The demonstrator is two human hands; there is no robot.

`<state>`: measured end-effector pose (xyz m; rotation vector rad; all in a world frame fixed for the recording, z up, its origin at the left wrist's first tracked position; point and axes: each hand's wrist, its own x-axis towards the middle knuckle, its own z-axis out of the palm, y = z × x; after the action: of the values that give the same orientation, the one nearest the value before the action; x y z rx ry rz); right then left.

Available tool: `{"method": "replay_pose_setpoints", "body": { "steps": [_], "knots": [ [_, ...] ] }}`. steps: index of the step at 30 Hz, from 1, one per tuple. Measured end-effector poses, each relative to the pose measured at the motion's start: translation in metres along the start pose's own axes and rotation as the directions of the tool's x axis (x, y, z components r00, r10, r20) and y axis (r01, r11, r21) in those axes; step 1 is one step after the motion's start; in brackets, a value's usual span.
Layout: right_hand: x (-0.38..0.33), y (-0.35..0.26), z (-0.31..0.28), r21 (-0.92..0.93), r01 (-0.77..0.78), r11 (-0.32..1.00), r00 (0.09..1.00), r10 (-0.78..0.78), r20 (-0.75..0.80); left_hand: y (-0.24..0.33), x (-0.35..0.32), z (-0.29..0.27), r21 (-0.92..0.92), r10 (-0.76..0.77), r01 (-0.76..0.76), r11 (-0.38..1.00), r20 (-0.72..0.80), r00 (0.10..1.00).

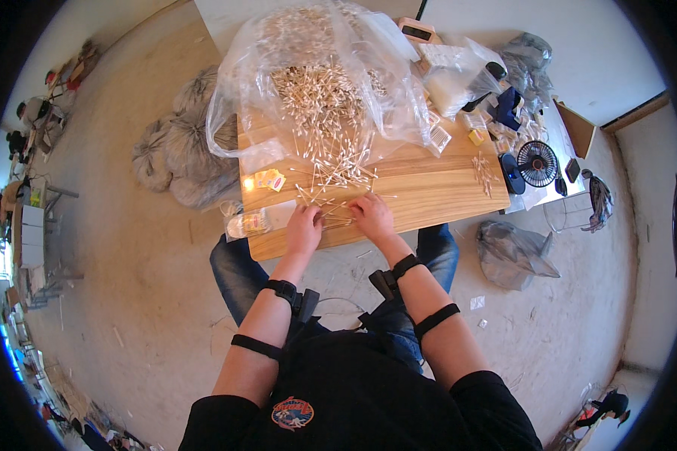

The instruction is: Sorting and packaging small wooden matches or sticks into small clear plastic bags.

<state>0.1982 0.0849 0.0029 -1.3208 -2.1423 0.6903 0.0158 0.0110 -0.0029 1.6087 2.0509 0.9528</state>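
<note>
**Two Hands and a Big Messy Heap of Cotton Sticks**

At the near side of a wooden table (421, 199), a left hand (305, 228) and a right hand (371, 215), near each other but not touching. Fingers curled in on both, not spread wide. Hard to tell if pinching any sticks. Loose cotton sticks (337, 174) right up to the fingertips, pointing every which way. Behind them, a huge heap (316, 94) in the mouth of a clear bag (229, 113).

Could lose some sticks over the near edge, from one bump of a wrist. Could get a big slide of sticks, from a tug on the floppy bag. Could bend a stick, from squeezing too hard. Could get fluffy tips dirty, from a fall to the dusty floor (368, 267).

Thin, straight sticks with soft, white, round ends. Crinkly, shiny, see-through plastic. Smooth, flat wood with brown stripes. Left of the left hand, a small, plump, clear pack (248, 224), full of sticks.
</note>
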Motion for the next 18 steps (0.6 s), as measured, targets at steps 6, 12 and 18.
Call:
{"method": "replay_pose_setpoints", "body": {
  "steps": [6,12,18],
  "knots": [
    [-0.004,-0.006,0.0,-0.107,0.052,0.993,0.999,-0.052,0.004,0.002,0.006,0.001,0.079,-0.017,0.013,0.997,0.057,0.998],
    [-0.001,-0.001,0.002,-0.073,0.143,0.987,0.99,-0.142,0.022,-0.008,0.004,-0.003,0.089,0.016,-0.022,0.996,0.069,0.997],
    [0.007,0.003,0.001,0.107,-0.059,0.992,0.998,0.059,0.004,-0.009,-0.001,-0.008,0.121,0.038,-0.048,0.992,0.084,0.996]
  ]
}}
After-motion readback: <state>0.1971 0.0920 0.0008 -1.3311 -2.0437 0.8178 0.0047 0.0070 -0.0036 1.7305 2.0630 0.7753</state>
